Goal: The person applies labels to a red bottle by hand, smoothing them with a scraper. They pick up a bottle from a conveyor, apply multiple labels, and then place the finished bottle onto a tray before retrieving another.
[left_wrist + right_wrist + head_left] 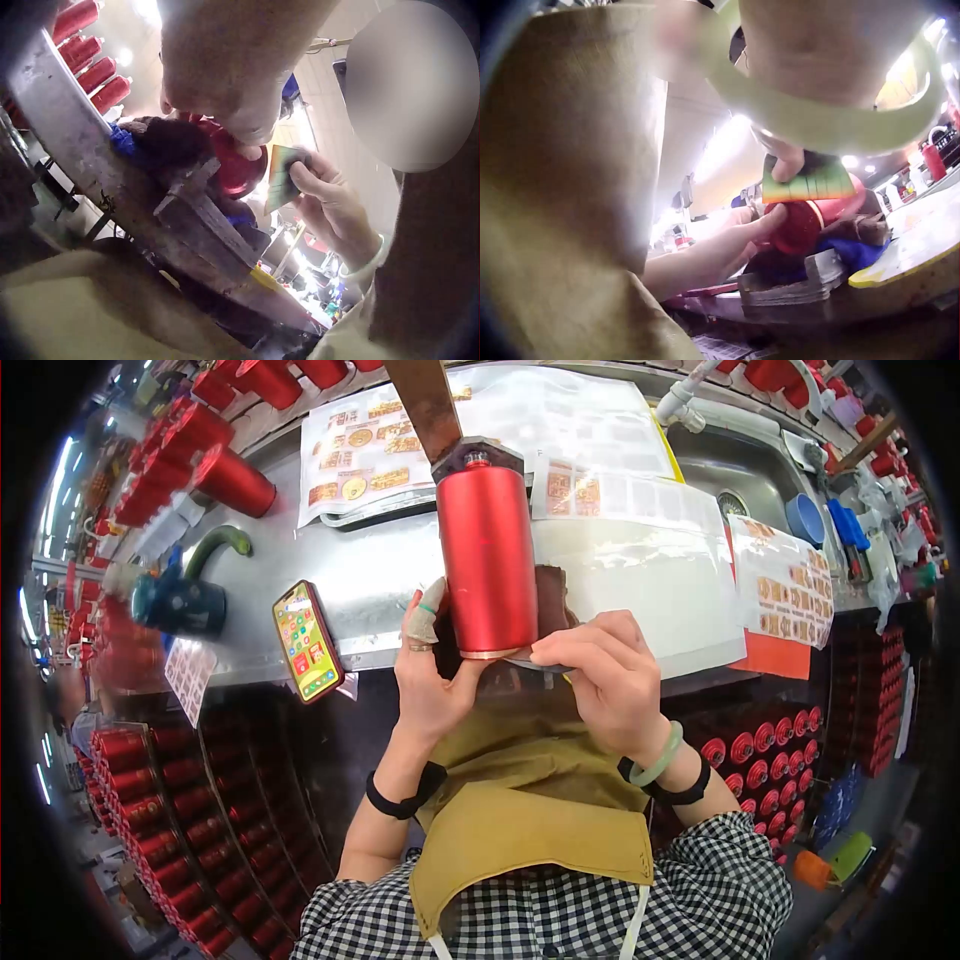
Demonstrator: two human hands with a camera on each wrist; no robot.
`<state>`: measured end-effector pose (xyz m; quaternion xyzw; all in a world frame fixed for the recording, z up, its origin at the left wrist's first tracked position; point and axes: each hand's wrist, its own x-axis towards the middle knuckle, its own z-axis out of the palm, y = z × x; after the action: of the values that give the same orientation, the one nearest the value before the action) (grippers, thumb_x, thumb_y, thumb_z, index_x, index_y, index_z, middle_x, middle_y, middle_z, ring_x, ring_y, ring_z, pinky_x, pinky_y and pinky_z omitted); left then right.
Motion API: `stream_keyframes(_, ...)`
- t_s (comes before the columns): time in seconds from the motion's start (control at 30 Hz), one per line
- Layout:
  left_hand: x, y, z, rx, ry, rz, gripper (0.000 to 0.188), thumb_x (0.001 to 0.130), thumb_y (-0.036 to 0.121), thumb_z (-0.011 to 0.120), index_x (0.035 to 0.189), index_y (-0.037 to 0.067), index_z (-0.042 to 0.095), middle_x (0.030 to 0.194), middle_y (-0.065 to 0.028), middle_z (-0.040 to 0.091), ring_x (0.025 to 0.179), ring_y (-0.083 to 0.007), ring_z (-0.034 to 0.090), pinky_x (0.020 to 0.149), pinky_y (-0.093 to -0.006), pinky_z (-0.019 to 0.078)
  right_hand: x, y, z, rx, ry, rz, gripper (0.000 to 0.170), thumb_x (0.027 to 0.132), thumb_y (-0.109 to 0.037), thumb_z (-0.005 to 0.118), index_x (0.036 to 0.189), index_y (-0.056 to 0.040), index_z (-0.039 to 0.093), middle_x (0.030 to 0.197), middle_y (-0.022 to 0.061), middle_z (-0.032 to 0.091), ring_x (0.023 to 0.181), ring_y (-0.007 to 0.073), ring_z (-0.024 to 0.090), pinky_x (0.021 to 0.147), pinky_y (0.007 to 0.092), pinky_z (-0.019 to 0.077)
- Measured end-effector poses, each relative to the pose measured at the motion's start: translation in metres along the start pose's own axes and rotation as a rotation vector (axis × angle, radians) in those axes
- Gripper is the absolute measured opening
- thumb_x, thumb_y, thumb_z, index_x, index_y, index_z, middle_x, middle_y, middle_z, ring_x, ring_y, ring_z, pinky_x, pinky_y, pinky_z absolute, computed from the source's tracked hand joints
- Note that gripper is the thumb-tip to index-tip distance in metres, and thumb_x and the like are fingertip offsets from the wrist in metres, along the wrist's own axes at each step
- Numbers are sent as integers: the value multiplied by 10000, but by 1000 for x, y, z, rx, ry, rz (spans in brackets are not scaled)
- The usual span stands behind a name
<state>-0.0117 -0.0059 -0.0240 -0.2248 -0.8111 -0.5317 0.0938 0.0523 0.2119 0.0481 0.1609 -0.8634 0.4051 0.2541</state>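
Observation:
A red metal bottle [487, 555] lies on its side with its base toward the person and its narrow neck at the far end. My left hand [430, 675] holds it near the base, with wrapped fingers along its left side and the thumb at the bottom rim. My right hand [610, 675] pinches a thin flat card [810, 181], greenish with an orange edge, right at the base of the bottle. In the left wrist view, this card [280, 180] stands beside the round red base. Under the bottle shows a dark brown padded rest [552, 600].
A phone [307, 642] with a lit screen lies left on the metal bench, near a teal pot [180, 605]. Sticker sheets [585, 490] cover the back, and a sink [740, 460] is at back right. Racks of red bottles [190, 820] stand below.

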Motion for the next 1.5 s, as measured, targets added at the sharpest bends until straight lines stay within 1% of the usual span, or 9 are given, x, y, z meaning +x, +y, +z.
stream_keyframes(0.67,13,27,11,93,103,55,906,735,163,942,1494,-42,490,1420,-209,559,1270,-341,594,1050,-401,492,-11,1,-1,105,-110,-73,272,726,102,742,920,-87,765,930,4,774,819,212,654,780,336,523)
stream_keyframes(0.83,14,27,0,-110,-57,-257,942,721,188,959,1502,-40,483,1419,-200,572,1219,-330,625,1036,-404,509,-11,1,-16,180,36,159,237,782,75,741,972,-64,765,929,61,759,877,277,695,807,372,541)
stream_keyframes(0.93,17,45,-1,375,128,147,998,721,169,956,1543,-37,429,1398,-208,606,1201,-325,656,1028,-409,525,-10,4,-17,181,139,237,234,806,95,728,989,-48,756,951,76,756,875,289,691,812,376,543)
stream_keyframes(1.03,20,43,-14,-73,-110,-222,1132,717,88,934,1631,6,272,1532,-188,529,1428,-298,503,1216,-436,361,-8,2,-24,197,166,248,259,822,135,687,1022,-23,733,972,114,729,886,286,691,831,359,548)
stream_keyframes(1.13,27,57,-35,-81,-121,-141,1146,704,64,930,1639,28,268,1556,-185,503,1447,-303,477,1240,-450,320,-12,4,-31,206,200,281,251,855,155,644,1051,4,689,982,134,688,905,248,685,859,322,543)
stream_keyframes(1.23,51,107,-49,-573,-230,11,950,815,42,857,1592,-9,313,1533,-168,499,1353,-253,542,1139,-405,451,-15,7,-33,202,295,381,195,935,127,615,1101,29,640,1015,91,673,983,178,644,915,298,516)
stream_keyframes(1.3,63,165,-57,-1066,-333,-351,920,815,1,811,1577,-22,296,1498,-172,509,1315,-218,562,1081,-365,476,-23,11,-33,281,308,394,203,965,116,604,1156,47,618,1091,85,665,1046,165,618,984,306,483)
stream_keyframes(1.4,54,226,-53,-725,-256,-279,525,793,76,792,1268,-69,623,1120,-140,707,1024,-211,707,972,-328,507,-36,18,-27,277,365,364,241,965,110,614,1197,49,628,1164,107,669,1073,175,632,1028,324,467)
stream_keyframes(1.5,49,218,-55,-724,-319,-306,542,799,86,793,1286,-67,611,1139,-144,702,1039,-217,703,977,-332,506,-57,50,-35,180,363,299,275,963,101,646,1225,16,637,1226,105,675,1115,186,645,1060,330,463)
